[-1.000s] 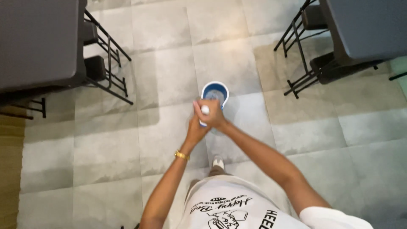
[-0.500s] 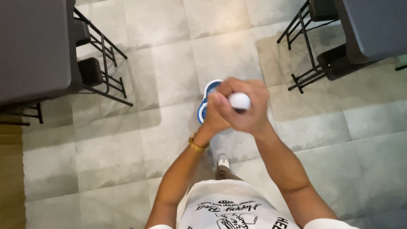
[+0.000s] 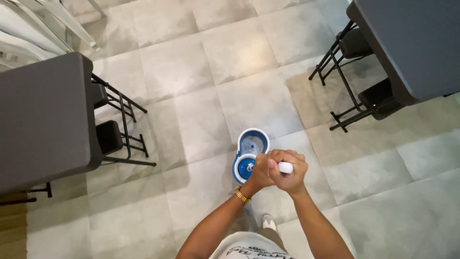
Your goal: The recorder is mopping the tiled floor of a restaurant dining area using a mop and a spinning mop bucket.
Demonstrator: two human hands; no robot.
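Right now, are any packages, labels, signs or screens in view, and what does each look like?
No packages, signs or screens.
Shirt print: bottom edge, on the person's white shirt, dark curved lettering with a drawing, only partly visible.
Mop bucket: on the floor tiles below the hands, blue and white, two round wells, no label visible.
Mop handle end: white, held by both hands, plain.

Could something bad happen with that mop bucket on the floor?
Maybe. Both hands, left hand and right hand, grip the white handle top straight above the blue mop bucket; a hard push could tip it. The floor tiles beside it look patchy, perhaps damp, so the white shoe close by might slip. The black chair legs nearby could catch a swinging handle.
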